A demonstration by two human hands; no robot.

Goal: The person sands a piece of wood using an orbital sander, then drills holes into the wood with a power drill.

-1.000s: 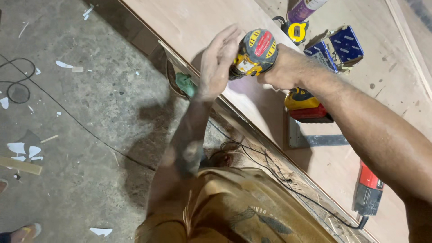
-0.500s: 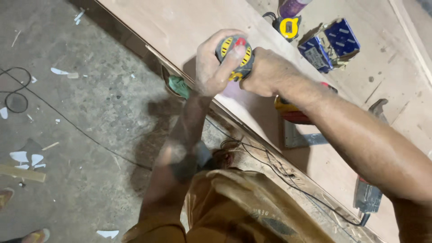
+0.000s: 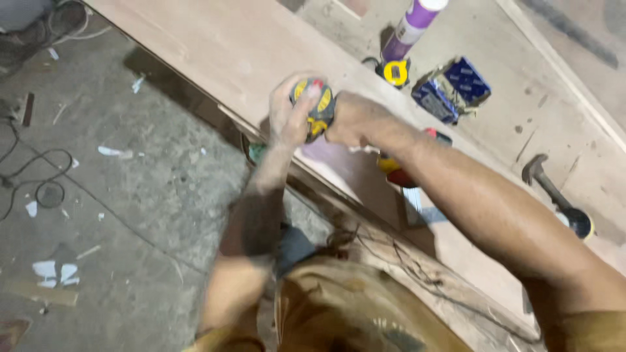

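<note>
I hold a yellow and black cordless drill (image 3: 315,104) with both hands, seen from its rear end, over the edge of a large plywood board (image 3: 241,45). My left hand (image 3: 290,112) is cupped over the back of the drill. My right hand (image 3: 352,120) grips its handle from the right, the forearm stretching back to the lower right. The drill's bit and where it meets the board are hidden under my hands.
On the board lie a yellow tape measure (image 3: 395,72), a purple and white tube (image 3: 413,23), blue boxes (image 3: 450,88), a hammer (image 3: 551,192) and a metal square (image 3: 417,208). Cables (image 3: 39,176) and white scraps litter the concrete floor at the left.
My left hand went from open beside the drill to cupped over its back. The view pulled back and shifted, bringing the hammer and more floor into sight.
</note>
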